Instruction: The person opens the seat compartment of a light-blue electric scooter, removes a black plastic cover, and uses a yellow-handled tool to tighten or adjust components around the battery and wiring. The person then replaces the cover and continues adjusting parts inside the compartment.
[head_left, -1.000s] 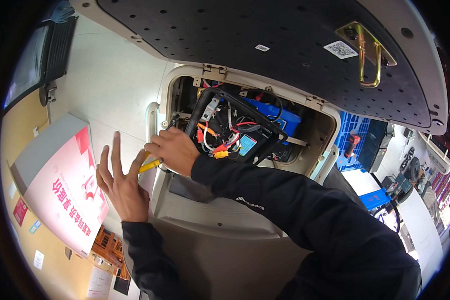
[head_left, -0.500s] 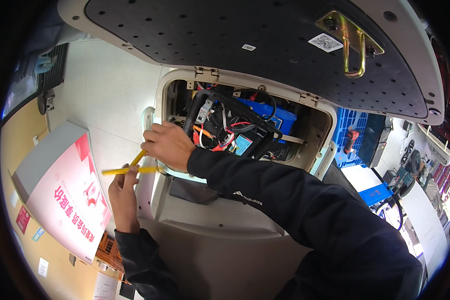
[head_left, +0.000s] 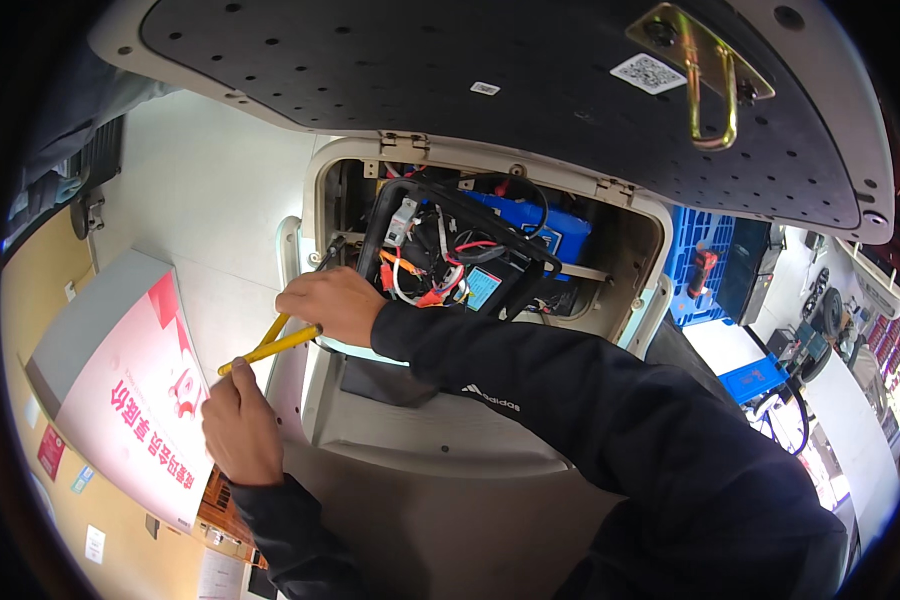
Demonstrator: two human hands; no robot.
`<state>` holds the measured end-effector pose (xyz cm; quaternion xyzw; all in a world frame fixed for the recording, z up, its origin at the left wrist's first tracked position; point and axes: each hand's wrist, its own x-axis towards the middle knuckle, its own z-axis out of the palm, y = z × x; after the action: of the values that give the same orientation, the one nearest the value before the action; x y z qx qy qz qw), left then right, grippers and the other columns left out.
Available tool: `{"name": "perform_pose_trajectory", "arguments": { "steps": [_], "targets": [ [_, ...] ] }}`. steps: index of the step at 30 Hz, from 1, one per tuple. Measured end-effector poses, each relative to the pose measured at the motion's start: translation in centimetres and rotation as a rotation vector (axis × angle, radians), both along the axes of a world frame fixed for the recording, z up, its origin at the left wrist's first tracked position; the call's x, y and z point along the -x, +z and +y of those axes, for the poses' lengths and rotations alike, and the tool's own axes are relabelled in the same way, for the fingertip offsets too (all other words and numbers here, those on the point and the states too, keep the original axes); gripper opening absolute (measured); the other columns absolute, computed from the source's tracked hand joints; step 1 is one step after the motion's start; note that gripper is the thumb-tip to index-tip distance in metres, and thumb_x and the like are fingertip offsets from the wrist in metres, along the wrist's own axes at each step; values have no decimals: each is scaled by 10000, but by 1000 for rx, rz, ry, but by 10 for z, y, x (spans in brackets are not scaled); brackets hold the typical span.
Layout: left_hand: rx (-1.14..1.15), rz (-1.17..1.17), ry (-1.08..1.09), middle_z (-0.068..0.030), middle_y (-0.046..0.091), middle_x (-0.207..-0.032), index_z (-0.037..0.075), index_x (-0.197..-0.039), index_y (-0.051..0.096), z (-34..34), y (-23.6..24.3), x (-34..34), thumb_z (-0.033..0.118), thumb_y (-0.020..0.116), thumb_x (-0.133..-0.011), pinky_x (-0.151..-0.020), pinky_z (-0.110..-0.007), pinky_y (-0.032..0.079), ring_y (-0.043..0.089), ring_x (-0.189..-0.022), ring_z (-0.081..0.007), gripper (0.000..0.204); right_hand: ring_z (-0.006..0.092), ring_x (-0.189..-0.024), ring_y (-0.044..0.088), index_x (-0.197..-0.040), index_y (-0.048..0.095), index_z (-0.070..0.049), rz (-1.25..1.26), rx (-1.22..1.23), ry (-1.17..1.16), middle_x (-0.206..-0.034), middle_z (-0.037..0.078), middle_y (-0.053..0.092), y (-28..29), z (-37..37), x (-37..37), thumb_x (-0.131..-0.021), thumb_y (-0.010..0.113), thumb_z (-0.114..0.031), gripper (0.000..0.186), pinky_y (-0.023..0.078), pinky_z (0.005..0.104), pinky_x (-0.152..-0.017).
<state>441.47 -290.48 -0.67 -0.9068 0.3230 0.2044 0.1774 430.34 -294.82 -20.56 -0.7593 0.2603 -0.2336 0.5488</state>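
A yellow T-handle wrench [head_left: 292,340] lies slanted at the left edge of an open compartment. My right hand [head_left: 332,308] is closed round its shaft, and a dark tip shows beyond the knuckles. At the lower left end of the crossbar, my left hand [head_left: 244,425] has its fingers bent and its fingertips on the bar. What the wrench's tip touches is too small to make out. Just right of my right hand, a black frame [head_left: 375,235] surrounds loose wires [head_left: 440,298] in several colours and a grey switch block [head_left: 401,222].
Above the compartment stands a raised dark lid [head_left: 390,70] with a brass-coloured latch loop [head_left: 715,105]. A blue battery-like box [head_left: 560,235] sits inside. To the right, a red power tool [head_left: 704,270] lies by a blue crate [head_left: 692,235]. A pink-white poster board [head_left: 140,390] stands left.
The wrench's crossbar has turned, from nearly level to sloping up to the right. My left hand has moved down and left to its lower end. My right hand has shifted slightly left and down.
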Motion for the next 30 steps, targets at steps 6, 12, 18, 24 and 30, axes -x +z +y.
{"name": "perform_pose_trajectory", "arguments": {
  "steps": [6,12,18,24,30],
  "targets": [
    [362,445,370,-182,763,-1018,-111,-1235,691,15,-37,-11,416,628,-1041,-774,-324,571,725,-876,-222,565,284,-900,752,-1099,730,-102,17,-25,16,-1096,63,759,2,-5,-3,-882,677,-70,226,608,399,-724],
    [60,-203,-851,31,587,-1582,164,-1467,649,0,-21,8,-142,590,-813,-1141,-415,282,486,-1490,-252,724,293,-947,747,-1164,717,-100,-27,34,-64,-1102,74,744,-10,6,2,-893,642,-39,287,605,414,-752],
    [360,-359,-430,-93,807,-1047,84,-986,800,-19,11,1,256,696,-1037,-764,-363,502,759,-911,-208,208,311,-916,749,-1118,701,-98,-23,-17,-137,-1016,84,738,-11,-11,5,-905,625,-33,236,604,420,-756],
    [183,369,589,-176,741,-717,-139,-970,736,-5,-13,-1,692,525,-1045,-541,-301,522,693,-555,-202,860,310,-980,754,-1162,729,-98,-42,38,-33,-1107,90,762,-13,2,1,-897,625,-30,293,610,408,-805],
    [563,474,237,-185,699,-1392,-91,-1323,647,28,-42,-11,85,718,-923,-925,-358,553,697,-1219,-227,443,289,-919,745,-1111,726,-114,9,92,-23,-1026,65,759,-13,-7,1,-892,668,-107,226,596,402,-799]
  ]
}}
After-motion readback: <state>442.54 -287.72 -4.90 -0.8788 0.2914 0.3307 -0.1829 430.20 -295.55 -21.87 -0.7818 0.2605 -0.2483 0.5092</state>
